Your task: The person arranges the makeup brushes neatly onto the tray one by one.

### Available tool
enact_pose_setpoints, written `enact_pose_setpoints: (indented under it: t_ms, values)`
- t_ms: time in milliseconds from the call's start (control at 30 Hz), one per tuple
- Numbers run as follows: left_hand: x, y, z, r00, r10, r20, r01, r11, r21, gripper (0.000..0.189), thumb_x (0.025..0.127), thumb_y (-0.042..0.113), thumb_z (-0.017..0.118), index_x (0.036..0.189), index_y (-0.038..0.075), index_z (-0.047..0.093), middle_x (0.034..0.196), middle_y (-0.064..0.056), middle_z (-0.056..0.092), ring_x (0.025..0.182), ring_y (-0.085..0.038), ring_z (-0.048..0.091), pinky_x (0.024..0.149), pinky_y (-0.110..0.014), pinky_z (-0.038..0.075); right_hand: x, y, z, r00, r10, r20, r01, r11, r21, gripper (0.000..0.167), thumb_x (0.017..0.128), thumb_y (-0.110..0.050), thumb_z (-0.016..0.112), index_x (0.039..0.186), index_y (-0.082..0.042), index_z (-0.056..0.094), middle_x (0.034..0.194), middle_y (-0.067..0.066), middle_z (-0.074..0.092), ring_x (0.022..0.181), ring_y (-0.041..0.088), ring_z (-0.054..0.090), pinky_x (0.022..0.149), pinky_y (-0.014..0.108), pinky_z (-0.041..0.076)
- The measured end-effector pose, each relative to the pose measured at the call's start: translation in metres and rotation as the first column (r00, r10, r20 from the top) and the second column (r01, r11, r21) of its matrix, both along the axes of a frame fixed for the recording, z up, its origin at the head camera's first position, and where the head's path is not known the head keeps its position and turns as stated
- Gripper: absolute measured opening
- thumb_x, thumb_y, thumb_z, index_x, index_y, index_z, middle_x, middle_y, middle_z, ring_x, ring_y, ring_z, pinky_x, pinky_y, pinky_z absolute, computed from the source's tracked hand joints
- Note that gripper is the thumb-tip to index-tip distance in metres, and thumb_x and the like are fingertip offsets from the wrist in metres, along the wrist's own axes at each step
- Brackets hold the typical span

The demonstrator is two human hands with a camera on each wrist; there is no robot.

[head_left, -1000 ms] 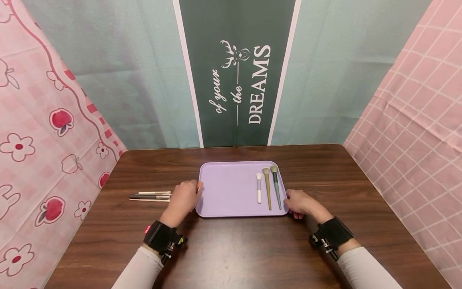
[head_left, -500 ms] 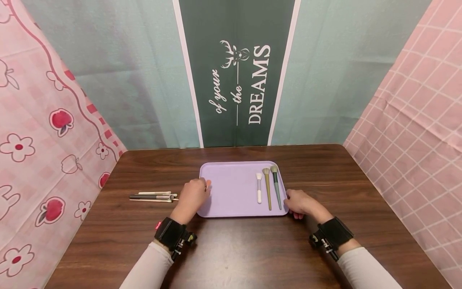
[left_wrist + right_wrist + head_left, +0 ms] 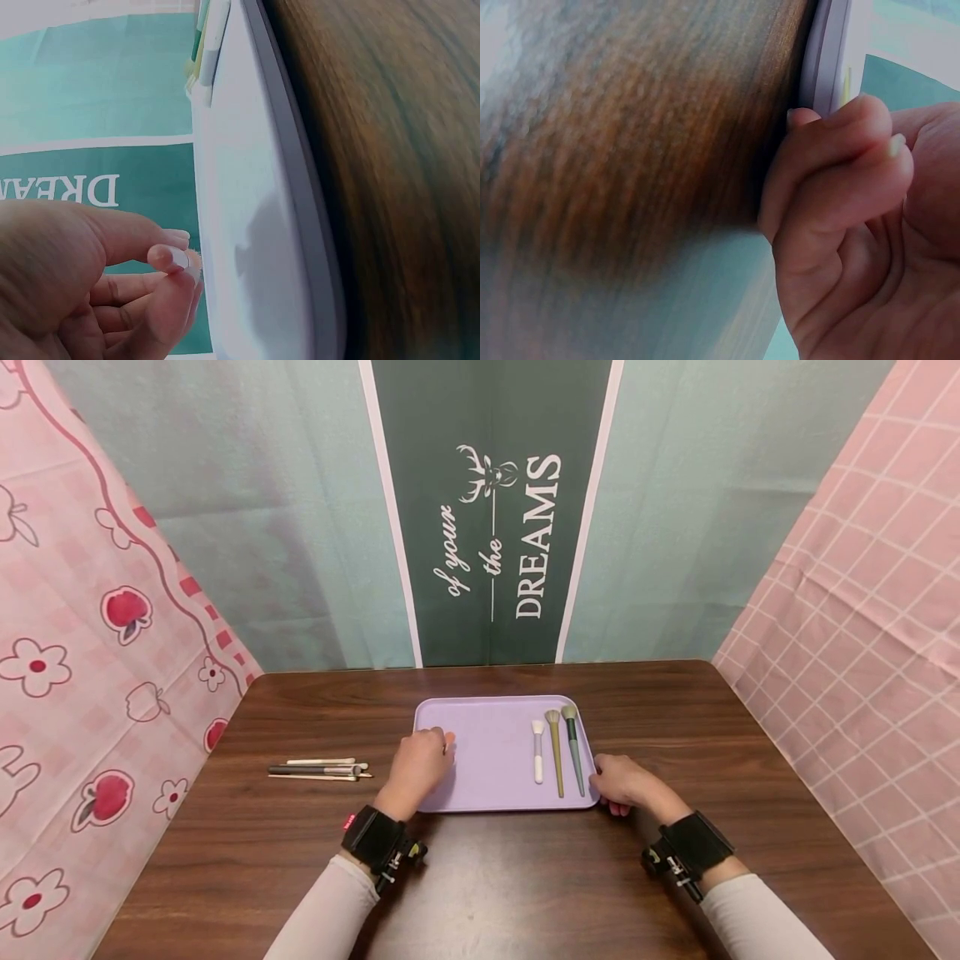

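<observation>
A lilac tray (image 3: 487, 752) lies on the brown wooden table. Over its left part my left hand (image 3: 422, 767) has thumb and fingertips brought together in a pinch. A small makeup brush with a peach, fuzzy tip (image 3: 196, 259) shows at those fingertips; the rest of it is hidden. My right hand (image 3: 621, 779) grips the tray's front right corner, fingers curled at the rim in the right wrist view. Along the tray's right side lie a short white brush (image 3: 537, 752), an olive brush (image 3: 556, 752) and a green brush (image 3: 574, 750), bristles toward the back.
Left of the tray, several slim brushes (image 3: 318, 769) lie bunched on the table (image 3: 480, 877). A green curtain with white lettering hangs behind the table's back edge. Pink patterned cloths hang on both sides. Each wrist wears a black strap with a camera.
My left hand has moved right, from beside the tray's left edge to over the tray, uncovering the ends of the bunched brushes. The right hand and tray have stayed put.
</observation>
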State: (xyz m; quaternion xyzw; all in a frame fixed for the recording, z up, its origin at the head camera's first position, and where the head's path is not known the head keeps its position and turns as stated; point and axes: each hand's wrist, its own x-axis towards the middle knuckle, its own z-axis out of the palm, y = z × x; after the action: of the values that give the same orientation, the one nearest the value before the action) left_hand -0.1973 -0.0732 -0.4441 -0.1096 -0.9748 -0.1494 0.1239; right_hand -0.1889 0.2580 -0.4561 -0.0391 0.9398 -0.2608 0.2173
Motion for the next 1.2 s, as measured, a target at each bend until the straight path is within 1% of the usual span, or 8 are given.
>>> enact_pose_setpoints:
  t_ms: [133,300,433,500,633,933,1200]
  values:
    - [-0.001,0.006,-0.002,0.999,-0.014,-0.034,0.014,1.0,-0.017,0.026,0.088,0.015,0.074,0.071,0.004,0.058,0.067,-0.015,0.063,0.068,-0.038,0.067,0.065,-0.047,0.053,0.001,0.0,0.0,1.0,-0.006,0.005,0.006,1.0,-0.003,0.011,0.095,-0.007,0.049,0.085,-0.004,0.052,0.065,0.008,0.059,0.045,0.015,0.057,0.042,0.029,0.049]
    - [-0.002,0.014,-0.001,0.999,-0.019,-0.044,0.018,1.0,-0.015,0.025,0.089,0.015,0.074,0.074,0.001,0.061,0.069,-0.018,0.065,0.068,-0.037,0.067,0.063,-0.047,0.053,0.002,0.0,0.0,1.0,-0.006,0.003,0.006,1.0,-0.006,0.011,0.095,-0.007,0.049,0.085,-0.004,0.052,0.065,0.009,0.059,0.045,0.015,0.057,0.042,0.029,0.049]
    - [-0.003,0.02,0.002,1.0,-0.017,-0.017,0.017,1.0,-0.007,0.024,0.089,0.015,0.073,0.074,0.001,0.061,0.07,-0.018,0.066,0.07,-0.036,0.068,0.064,-0.046,0.054,0.002,0.0,0.0,1.0,-0.008,0.003,0.008,1.0,-0.001,0.011,0.095,-0.007,0.048,0.085,-0.004,0.052,0.065,0.008,0.059,0.044,0.015,0.057,0.042,0.029,0.049]
    - [-0.003,0.023,0.003,1.0,-0.017,0.007,0.017,1.0,-0.001,0.023,0.09,0.015,0.072,0.075,0.001,0.061,0.07,-0.017,0.066,0.07,-0.036,0.068,0.064,-0.046,0.054,0.001,-0.001,0.0,1.0,-0.011,0.007,0.011,1.0,0.002,0.01,0.095,-0.007,0.048,0.085,-0.004,0.052,0.065,0.008,0.06,0.044,0.015,0.057,0.042,0.029,0.049]
    - [-0.004,0.027,0.005,0.999,-0.016,0.04,0.015,1.0,0.025,0.023,0.091,0.015,0.071,0.075,0.002,0.061,0.07,-0.016,0.065,0.068,-0.034,0.067,0.063,-0.045,0.054,0.001,-0.001,0.0,1.0,-0.001,0.007,0.001,1.0,0.002,0.01,0.094,-0.007,0.048,0.085,-0.004,0.052,0.065,0.008,0.06,0.044,0.015,0.057,0.042,0.029,0.05]
    - [-0.008,0.037,0.003,0.999,-0.033,0.016,0.032,0.998,0.048,0.021,0.091,0.012,0.07,0.076,0.001,0.06,0.07,-0.017,0.064,0.07,-0.035,0.068,0.066,-0.046,0.055,0.001,-0.001,-0.003,1.0,-0.002,-0.007,0.002,1.0,0.002,0.011,0.094,-0.007,0.048,0.084,-0.004,0.051,0.064,0.008,0.06,0.043,0.014,0.057,0.041,0.029,0.049]
    - [-0.014,0.051,0.003,0.999,-0.028,0.037,0.026,0.997,0.074,0.022,0.095,0.014,0.066,0.08,-0.002,0.063,0.072,-0.019,0.066,0.072,-0.037,0.069,0.067,-0.045,0.055,0.002,-0.002,0.0,1.0,-0.017,0.002,0.017,1.0,-0.002,0.01,0.095,-0.006,0.049,0.085,-0.004,0.052,0.066,0.009,0.059,0.045,0.016,0.056,0.042,0.029,0.049]
